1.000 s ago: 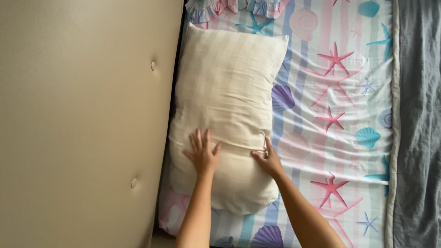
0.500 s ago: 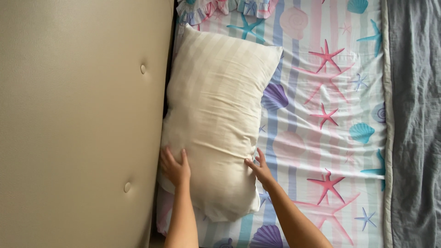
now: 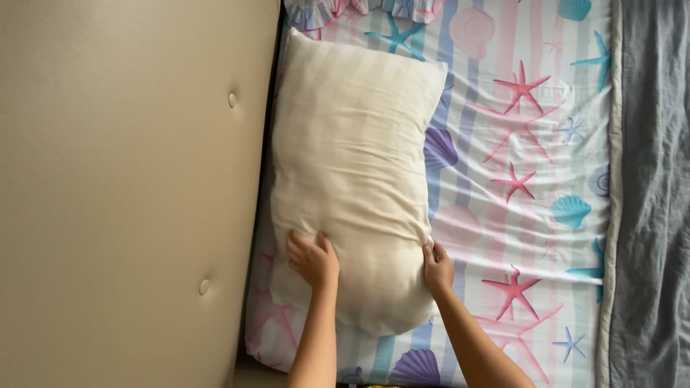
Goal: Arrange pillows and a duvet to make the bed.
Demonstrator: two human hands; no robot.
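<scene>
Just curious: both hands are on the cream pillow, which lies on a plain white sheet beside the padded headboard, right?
Not quite. The head view shows the sheet is striped and printed with starfish and shells, not plain white. Both the left hand and right hand are on the cream pillow beside the padded headboard.

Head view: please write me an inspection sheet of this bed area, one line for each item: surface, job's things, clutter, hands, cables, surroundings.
Surface: bed sheet with stripes, starfish and shells, somewhat wrinkled.
Job's things: cream pillow lying lengthwise on the sheet, beside the headboard.
Clutter: a ruffled patterned fabric edge at the top; nothing else seen.
Hands: left hand curled on the pillow's near part, fingers seeming to gather the cover; right hand pressed against the pillow's right edge. Whether either truly clamps the fabric cannot be told.
Cables: nothing seen.
Surroundings: padded beige headboard with buttons on the left; grey blanket along the right side.
</scene>
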